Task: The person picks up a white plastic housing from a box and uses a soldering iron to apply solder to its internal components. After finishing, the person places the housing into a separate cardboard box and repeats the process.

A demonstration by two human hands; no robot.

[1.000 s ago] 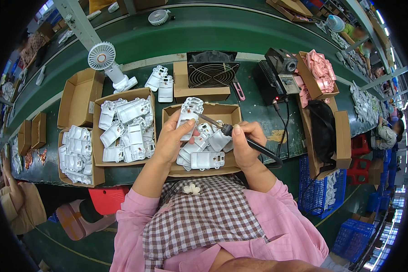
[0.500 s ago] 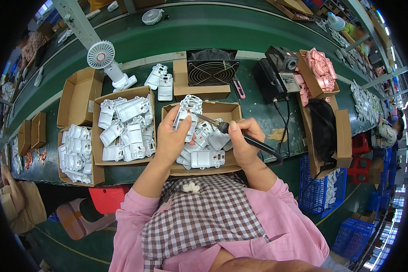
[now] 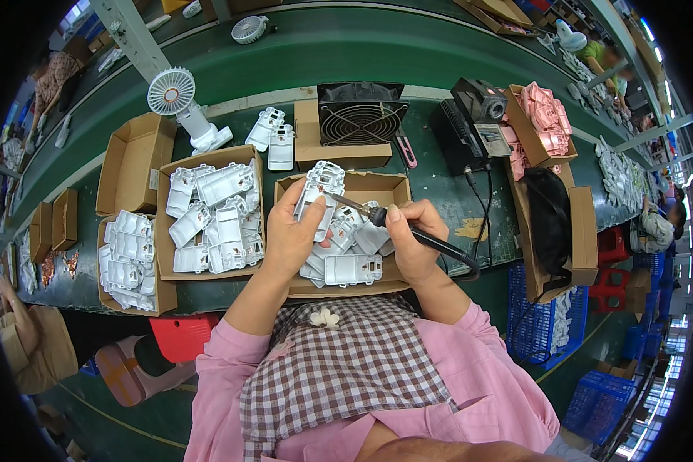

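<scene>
Casing (image 3: 325,176) in left hand (image 3: 294,225); right hand (image 3: 413,256) (gripping soldering iron (image 3: 378,216)) apart.

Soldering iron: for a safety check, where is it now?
In the head view, the soldering iron is in the right hand, near centre, above an open cardboard box, tip pointing left toward the white casing in the left hand.

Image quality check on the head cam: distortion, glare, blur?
Head view: fisheye bends the green conveyor into an arc, corners go black; head view: ceiling lights at the right rim look blown out; head view: left hand, right hand and white housing read fairly crisp, no obvious motion blur; head view: co-worker in green, upper right, looks soft.
</scene>
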